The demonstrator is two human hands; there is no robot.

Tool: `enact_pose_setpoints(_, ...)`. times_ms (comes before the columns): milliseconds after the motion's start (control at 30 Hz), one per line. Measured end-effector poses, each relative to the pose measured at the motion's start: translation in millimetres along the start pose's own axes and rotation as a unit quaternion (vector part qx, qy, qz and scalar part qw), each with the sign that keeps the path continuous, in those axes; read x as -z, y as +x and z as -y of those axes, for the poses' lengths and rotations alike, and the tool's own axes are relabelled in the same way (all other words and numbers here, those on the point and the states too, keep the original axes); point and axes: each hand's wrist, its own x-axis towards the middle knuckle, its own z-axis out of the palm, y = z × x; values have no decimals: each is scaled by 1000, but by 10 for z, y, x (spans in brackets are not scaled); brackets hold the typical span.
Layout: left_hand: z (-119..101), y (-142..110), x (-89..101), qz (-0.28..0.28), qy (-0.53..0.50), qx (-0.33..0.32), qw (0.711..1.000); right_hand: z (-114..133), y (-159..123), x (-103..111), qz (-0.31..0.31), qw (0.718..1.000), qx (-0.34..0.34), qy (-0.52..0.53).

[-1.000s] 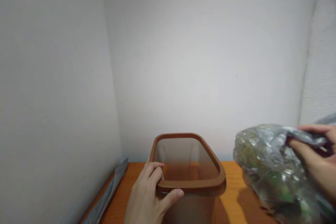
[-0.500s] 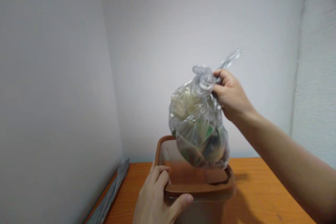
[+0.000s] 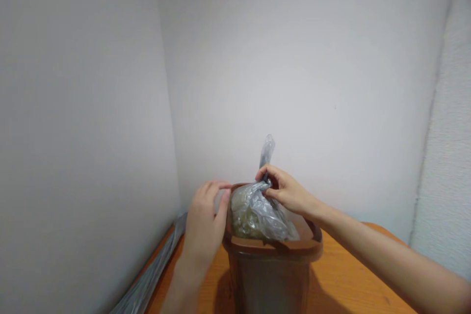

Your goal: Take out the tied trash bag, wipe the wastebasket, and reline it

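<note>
The right hand [image 3: 271,185] pinches the neck of a full clear bag [image 3: 263,213] sitting inside a brown bin [image 3: 273,250] on the orange surface [image 3: 348,272]. The left hand [image 3: 206,208], loosely curled, is at the rim's nine o'clock.

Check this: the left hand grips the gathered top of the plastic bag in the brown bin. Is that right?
Wrong hand: the head view shows the right hand gripping the gathered top of the plastic bag in the brown bin.
</note>
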Motion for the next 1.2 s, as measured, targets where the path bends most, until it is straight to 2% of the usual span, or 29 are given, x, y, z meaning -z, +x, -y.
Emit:
enact_pose_setpoints(100, -65, 355, -176, 163, -46, -56, 984, -57, -42, -28, 5, 1000, 19, 13)
enact_pose_setpoints(133, -61, 432, -252, 200, -66, -44, 977, -74, -59, -28, 0, 1000, 19, 16)
enact_pose_setpoints(200, -27, 512, -391, 226, -76, -22, 971, -110, -100, -11, -18, 1000, 0, 4)
enact_pose_setpoints(333, 37, 482, -549, 216, -85, 3, 973, -165, -196, 52, -42, 995, -57, -63)
enact_pose_setpoints(500, 38, 458, -599, 215, -120, 12, 969, -135, -251, 132, -10, 987, -61, -145)
enact_pose_setpoints(600, 113, 495, -535, 215, -129, 24, 968, -149, -268, 274, -13, 982, -67, -177)
enact_pose_setpoints(733, 330, 501, -366, 191, -140, 53, 970, -267, -350, 543, -44, 976, -71, -200)
enact_pose_setpoints(800, 415, 472, -309, 187, -157, 66, 968, -322, -406, 610, -56, 975, -71, -204)
enact_pose_setpoints(900, 430, 417, -319, 188, -185, 74, 962, -321, -461, 549, -58, 976, -53, -203)
enact_pose_setpoints(1033, 315, 393, -440, 191, -201, 67, 958, -198, -452, 308, 0, 980, 1, -200)
enact_pose_setpoints(1100, 258, 405, -486, 196, -198, 65, 958, -143, -429, 212, 28, 978, 4, -207)
enact_pose_setpoints(1200, 181, 417, -498, 220, -189, 58, 955, -100, -399, 150, 31, 977, -12, -212)
